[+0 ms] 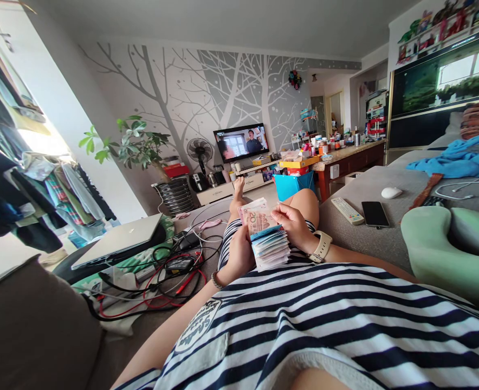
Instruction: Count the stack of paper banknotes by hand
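Observation:
I sit back on a grey sofa in a blue-and-white striped garment, legs stretched out. My left hand (239, 254) grips a thick stack of banknotes (269, 244) from underneath. The top note is pinkish with "20" on it. My right hand (292, 225), with a cream watch at the wrist, pinches the upper right edge of the stack with thumb and fingers closed on the notes.
On the sofa to my right lie a remote control (347, 210), a black phone (375, 214), a white mouse (391, 192) and a green cushion (446, 244). Left of me are a closed laptop (120, 238) and tangled cables (162, 281). A television (241, 142) plays ahead.

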### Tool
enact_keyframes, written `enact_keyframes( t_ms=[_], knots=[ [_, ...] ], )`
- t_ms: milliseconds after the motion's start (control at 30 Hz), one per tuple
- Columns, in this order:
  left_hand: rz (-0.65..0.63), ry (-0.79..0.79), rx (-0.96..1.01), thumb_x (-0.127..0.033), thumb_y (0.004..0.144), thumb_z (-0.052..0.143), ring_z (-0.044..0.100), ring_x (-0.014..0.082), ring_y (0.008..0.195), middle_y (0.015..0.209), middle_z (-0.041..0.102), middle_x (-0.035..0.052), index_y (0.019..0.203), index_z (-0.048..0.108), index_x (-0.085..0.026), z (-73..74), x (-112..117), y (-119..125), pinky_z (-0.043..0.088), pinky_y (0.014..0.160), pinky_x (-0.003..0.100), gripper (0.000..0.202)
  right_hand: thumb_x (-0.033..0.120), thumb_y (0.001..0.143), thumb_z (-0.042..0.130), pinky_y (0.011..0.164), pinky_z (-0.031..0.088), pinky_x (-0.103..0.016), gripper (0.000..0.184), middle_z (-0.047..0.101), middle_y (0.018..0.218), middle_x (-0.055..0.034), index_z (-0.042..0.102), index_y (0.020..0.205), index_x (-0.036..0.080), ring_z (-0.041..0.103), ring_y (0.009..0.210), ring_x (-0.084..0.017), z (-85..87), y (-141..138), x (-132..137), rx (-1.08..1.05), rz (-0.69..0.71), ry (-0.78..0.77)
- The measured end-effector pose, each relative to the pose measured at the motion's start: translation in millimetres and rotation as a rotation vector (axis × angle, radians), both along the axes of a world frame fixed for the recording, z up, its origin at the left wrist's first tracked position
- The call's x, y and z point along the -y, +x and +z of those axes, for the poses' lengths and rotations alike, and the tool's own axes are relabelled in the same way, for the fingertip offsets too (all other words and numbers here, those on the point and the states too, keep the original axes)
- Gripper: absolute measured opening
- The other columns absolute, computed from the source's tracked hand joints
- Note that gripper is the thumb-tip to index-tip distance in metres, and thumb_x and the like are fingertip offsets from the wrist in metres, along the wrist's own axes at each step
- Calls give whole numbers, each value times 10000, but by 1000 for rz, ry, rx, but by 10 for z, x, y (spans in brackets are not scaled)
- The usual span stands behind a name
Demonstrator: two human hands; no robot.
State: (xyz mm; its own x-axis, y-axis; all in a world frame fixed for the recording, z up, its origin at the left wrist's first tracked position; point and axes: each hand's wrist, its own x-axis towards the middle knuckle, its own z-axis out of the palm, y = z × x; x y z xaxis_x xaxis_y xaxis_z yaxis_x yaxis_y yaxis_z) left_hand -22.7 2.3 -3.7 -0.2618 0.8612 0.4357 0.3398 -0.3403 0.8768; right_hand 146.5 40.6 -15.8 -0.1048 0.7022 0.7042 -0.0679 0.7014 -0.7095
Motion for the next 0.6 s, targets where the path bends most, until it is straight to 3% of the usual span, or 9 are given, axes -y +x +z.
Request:
enact_keyframes(
  t_ms=[267,400,467,533,600],
  knots=[
    [-15,-20,5,-161,779,569,581,227,770,685,673,45,559,598,-226,13,25,-3,498,739,325,231,662,944,565,649,390,-306,506,482,665,8,480,684,238,457,683,-178,3,-2,15,-11,-3,17],
    [-97,-45,167,-227,809,625,710,285,897,821,769,93,724,730,-208,-24,-26,29,575,820,378,137,826,921,494,577,379,-312,634,528,596,-5,520,675,242,448,579,-166,-21,-20,-4,-16,87,-47],
    [-152,-82,238,-319,873,566,753,304,918,853,785,114,795,747,-199,-48,-66,51,608,834,411,231,869,916,453,559,378,-308,678,555,567,-7,573,707,236,449,532,-157,-28,-28,-12,-10,158,-73],
    [-231,-135,349,-371,865,574,773,316,952,888,797,122,831,745,-190,-71,-104,50,628,862,430,251,862,903,503,579,391,-306,665,548,546,3,573,699,233,465,529,-152,-27,-30,-17,-4,149,-69],
    [-259,-138,386,-381,824,618,776,328,981,895,799,123,833,735,-191,-95,-133,25,636,876,444,224,822,861,624,607,392,-303,625,529,557,17,538,668,234,479,565,-152,-24,-27,-26,-11,49,-61]
  ],
)
